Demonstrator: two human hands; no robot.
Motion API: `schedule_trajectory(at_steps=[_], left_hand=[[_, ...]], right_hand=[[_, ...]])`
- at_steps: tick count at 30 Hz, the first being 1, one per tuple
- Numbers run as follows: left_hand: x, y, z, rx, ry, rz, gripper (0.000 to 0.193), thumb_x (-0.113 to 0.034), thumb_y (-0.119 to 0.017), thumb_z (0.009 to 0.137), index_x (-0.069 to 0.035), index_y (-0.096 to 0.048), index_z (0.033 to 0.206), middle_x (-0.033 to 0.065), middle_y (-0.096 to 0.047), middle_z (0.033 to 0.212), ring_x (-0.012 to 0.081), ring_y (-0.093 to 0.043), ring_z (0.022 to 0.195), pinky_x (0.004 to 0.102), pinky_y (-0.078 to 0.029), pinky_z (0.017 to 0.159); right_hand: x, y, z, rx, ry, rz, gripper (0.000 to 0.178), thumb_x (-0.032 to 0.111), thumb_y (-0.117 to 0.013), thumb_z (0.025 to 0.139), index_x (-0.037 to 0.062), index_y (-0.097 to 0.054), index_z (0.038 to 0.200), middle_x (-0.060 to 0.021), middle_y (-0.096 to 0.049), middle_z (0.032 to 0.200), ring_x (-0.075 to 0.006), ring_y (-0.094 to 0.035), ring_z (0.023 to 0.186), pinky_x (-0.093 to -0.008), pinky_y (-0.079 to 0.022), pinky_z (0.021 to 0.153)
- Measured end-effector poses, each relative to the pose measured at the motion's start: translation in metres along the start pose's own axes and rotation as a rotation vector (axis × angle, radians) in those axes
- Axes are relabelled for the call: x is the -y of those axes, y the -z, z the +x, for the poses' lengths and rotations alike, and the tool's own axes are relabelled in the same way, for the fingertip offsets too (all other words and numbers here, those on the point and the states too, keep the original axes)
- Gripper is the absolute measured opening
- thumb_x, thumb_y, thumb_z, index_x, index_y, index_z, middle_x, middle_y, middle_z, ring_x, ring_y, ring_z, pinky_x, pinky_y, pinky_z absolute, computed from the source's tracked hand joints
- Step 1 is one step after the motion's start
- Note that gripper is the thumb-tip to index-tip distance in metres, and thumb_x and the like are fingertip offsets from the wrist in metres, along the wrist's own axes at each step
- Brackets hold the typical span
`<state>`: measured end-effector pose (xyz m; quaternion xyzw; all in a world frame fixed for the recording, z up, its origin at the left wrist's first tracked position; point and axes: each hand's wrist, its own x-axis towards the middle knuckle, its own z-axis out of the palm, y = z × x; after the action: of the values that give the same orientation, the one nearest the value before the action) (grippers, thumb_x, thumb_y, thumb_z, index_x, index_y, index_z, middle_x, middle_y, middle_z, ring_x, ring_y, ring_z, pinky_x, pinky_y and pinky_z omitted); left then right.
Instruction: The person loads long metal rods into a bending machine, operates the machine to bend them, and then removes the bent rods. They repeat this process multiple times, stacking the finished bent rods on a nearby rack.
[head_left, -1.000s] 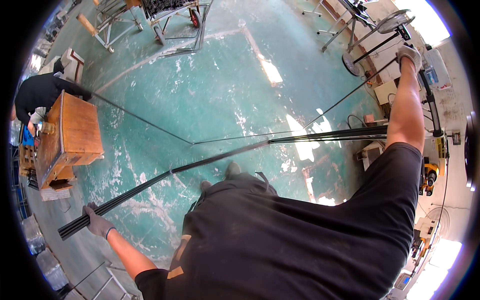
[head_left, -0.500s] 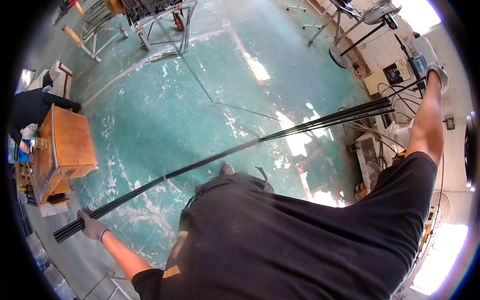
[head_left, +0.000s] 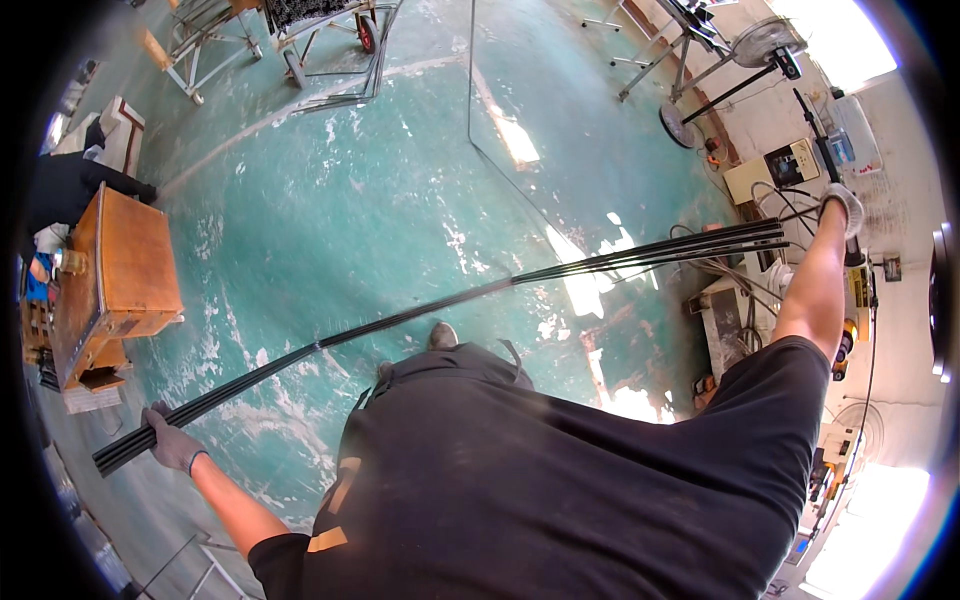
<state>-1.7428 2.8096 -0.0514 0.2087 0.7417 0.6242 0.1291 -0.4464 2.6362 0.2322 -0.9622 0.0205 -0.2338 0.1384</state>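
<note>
Bundle of long black rods (head_left: 420, 315), carried level above the green floor (head_left: 350, 200): left hand (head_left: 172, 443) closed round near end, right hand (head_left: 840, 208) raised, its grip unclear; best kept level, swung clear of wooden crate (head_left: 120, 280)

The worn green-painted concrete floor (head_left: 380, 210) fills the view, scuffed white in patches. At nine o'clock a brown wooden box (head_left: 120, 270) stands on it. At eleven o'clock sits a metal wheeled trolley frame (head_left: 320, 30); at one o'clock, a pedestal fan (head_left: 750, 50).
</note>
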Motion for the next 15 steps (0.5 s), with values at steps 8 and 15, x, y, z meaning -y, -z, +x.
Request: schedule_trajectory(at_steps=[8,15], left_hand=[[-0.015,0.018,0.001,0.006,-0.048,0.04,0.031,-0.023,-0.068,0.105,0.006,-0.072,0.117,0.0162,-0.076,0.113,0.0269,-0.075,0.104,0.0373,-0.062,0.093],[-0.014,0.022,-0.009,-0.001,-0.024,-0.015,0.031,-0.022,-0.068,0.106,0.006,-0.072,0.118,0.0157,-0.076,0.114,0.0257,-0.075,0.104,0.0372,-0.061,0.095]], right_hand=[[0.128,0.034,-0.211,0.854,0.105,0.78,0.023,0.022,-0.06,0.108,0.0041,-0.064,0.121,-0.0172,-0.077,0.105,-0.029,-0.078,0.085,-0.0413,-0.068,0.071],[0.213,0.09,-0.319,0.852,0.432,0.805,0.02,0.017,-0.06,0.109,0.0005,-0.066,0.118,-0.0153,-0.077,0.103,-0.028,-0.078,0.083,-0.0389,-0.069,0.078]])
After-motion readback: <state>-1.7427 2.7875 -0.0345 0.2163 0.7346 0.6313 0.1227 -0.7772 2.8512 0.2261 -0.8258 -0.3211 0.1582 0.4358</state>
